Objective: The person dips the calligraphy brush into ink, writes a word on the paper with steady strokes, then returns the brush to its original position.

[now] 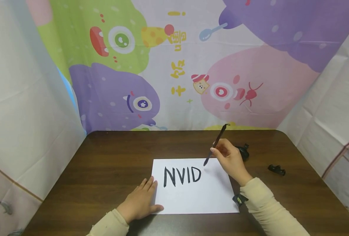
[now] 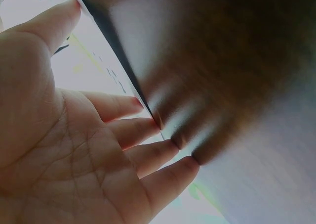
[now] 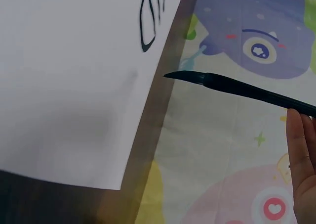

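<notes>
A sheet of white paper (image 1: 192, 200) lies on the table with the black letters "NVID" (image 1: 182, 176) painted across its upper part. My right hand (image 1: 229, 158) pinches a dark ink brush (image 1: 219, 138) over the sheet's upper right. The brush tip points down, just right of the letter D. In the right wrist view, the pointed bristles of the brush (image 3: 183, 75) appear close to the paper's edge (image 3: 140, 115). My left hand (image 1: 140, 200) rests at the sheet's left edge, fingers extended; its palm (image 2: 69, 150) faces the left wrist camera.
A rounded black object (image 1: 243, 152) stands behind my right hand, partly hidden by it. Farther right lies a small black wavy piece (image 1: 276, 169), perhaps a brush rest. The brown wooden table (image 1: 109, 164) meets a cartoon-printed cloth (image 1: 174, 111) at its back edge.
</notes>
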The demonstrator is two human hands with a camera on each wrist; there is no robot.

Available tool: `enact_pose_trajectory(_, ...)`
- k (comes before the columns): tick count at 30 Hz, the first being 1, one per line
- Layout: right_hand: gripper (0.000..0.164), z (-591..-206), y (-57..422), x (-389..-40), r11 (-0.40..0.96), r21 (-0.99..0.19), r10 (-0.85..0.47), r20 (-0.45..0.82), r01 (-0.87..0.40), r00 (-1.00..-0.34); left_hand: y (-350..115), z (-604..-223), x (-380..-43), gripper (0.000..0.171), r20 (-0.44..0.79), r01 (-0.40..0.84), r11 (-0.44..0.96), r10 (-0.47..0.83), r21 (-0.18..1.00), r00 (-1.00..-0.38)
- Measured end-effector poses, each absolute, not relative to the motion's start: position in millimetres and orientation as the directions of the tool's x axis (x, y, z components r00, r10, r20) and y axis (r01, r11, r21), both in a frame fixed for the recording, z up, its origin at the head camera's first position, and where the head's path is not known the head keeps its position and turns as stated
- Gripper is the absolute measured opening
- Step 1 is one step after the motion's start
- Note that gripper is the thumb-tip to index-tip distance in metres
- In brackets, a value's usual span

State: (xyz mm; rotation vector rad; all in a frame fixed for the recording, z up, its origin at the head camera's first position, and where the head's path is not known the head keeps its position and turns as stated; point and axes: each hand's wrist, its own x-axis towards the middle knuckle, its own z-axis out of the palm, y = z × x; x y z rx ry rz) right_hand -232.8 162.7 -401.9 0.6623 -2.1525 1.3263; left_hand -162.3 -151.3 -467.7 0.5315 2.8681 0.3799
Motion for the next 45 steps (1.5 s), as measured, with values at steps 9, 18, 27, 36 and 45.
enact_pose_trajectory(9, 0.016, -413, 163, -237, 0.448, -0.624, -0.149, 0.654, -0.640, -0.741, -152, -468, -162, 0.092, -0.141, 0.329, 0.902, 0.377, 0.280, -0.915)
enact_pose_trajectory(18, 0.016, -415, 160, -238, 0.460, -0.595, -0.144, 0.683, -0.659, -0.716, -152, -470, -162, 0.091, -0.124, 0.339, 0.900, 0.383, 0.275, -0.915)
enact_pose_trajectory(27, 0.016, -420, 160, -238, 0.472, -0.592, -0.148, 0.678, -0.653, -0.720, -151, -470, -163, 0.092, -0.137, 0.332, 0.904, 0.377, 0.270, -0.916)
enact_pose_trajectory(36, 0.016, -423, 160, -237, 0.469, -0.599, -0.160, 0.665, -0.649, -0.729, -151, -469, -163, 0.092, -0.137, 0.333, 0.902, 0.379, 0.274, -0.915)
enact_pose_trajectory(45, 0.017, -428, 162, -238, 0.456, -0.606, -0.179, 0.655, -0.652, -0.734, -151, -469, -163, 0.092, -0.134, 0.339, 0.900, 0.385, 0.275, -0.913)
